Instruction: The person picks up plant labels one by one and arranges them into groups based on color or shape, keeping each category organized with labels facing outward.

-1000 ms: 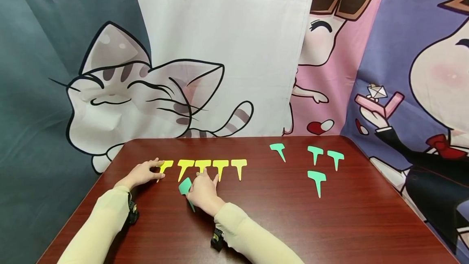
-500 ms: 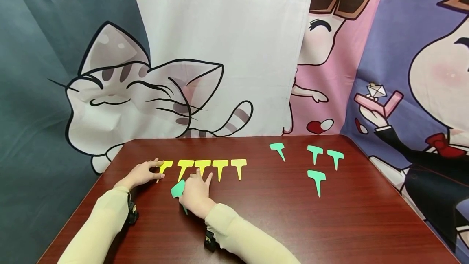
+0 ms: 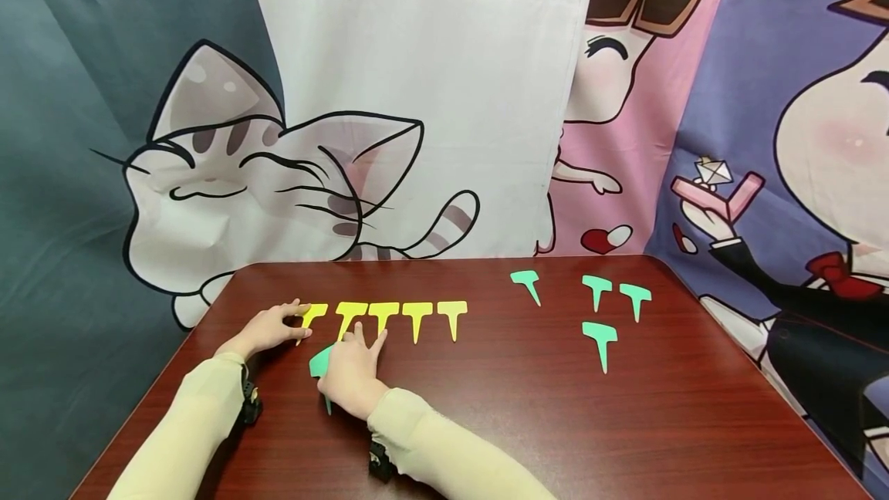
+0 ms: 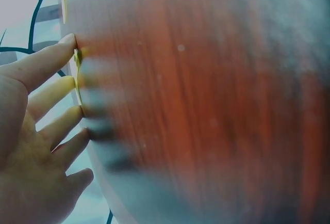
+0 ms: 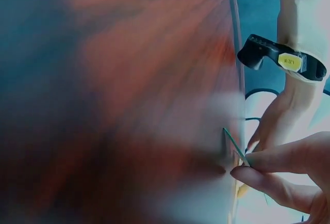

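In the head view my left hand rests at the left end of a row of yellow T-shaped plant labels, its spread fingertips touching the leftmost yellow label. The left wrist view shows those fingers nearly straight, with a thin yellow edge at their tips. Just in front of the row, my right hand pinches a green T-shaped plant label between thumb and finger. That label is seen edge-on in the right wrist view, tilted off the table; part of it is hidden by the hand in the head view.
Several loose green labels lie flat toward the right back of the dark red wooden table. A printed cartoon curtain hangs behind the table's far edge. Each wrist wears a black camera band.
My right hand has slid left with the green label, toward my left hand, and a little nearer the body. The left hand and the yellow row have stayed put.
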A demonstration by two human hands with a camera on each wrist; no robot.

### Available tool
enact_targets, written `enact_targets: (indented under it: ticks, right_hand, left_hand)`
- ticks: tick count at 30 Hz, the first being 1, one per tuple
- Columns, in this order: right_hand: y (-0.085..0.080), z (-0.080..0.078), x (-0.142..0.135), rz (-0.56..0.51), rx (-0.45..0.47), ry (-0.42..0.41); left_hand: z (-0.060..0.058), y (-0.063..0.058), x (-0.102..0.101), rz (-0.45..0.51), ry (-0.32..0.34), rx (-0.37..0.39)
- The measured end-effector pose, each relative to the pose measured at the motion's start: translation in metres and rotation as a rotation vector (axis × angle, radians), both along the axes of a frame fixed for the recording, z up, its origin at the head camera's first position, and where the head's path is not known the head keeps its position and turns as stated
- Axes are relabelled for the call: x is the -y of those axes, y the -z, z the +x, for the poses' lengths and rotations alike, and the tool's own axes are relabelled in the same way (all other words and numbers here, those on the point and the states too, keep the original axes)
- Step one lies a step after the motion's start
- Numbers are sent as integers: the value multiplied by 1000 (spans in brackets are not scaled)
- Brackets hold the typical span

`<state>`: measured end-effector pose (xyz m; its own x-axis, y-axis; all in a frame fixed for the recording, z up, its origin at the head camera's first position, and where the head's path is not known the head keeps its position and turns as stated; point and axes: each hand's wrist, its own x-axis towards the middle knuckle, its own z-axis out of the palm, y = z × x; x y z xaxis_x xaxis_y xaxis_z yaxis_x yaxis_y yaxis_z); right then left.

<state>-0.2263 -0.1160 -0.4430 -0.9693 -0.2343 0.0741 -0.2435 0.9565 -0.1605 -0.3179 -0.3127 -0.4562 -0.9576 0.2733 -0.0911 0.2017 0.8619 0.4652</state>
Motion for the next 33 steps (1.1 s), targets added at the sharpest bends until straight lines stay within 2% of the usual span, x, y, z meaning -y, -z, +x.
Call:
enact_targets:
  ticks: [12,33]
  right_hand:
    - [3,5,19,0,-12,17]
    - [7,12,43,-111,-31,30]
  left_hand:
    - [3,-2,-2,-12,6,-15]
    - [4,-3,-4,-1,4,-21]
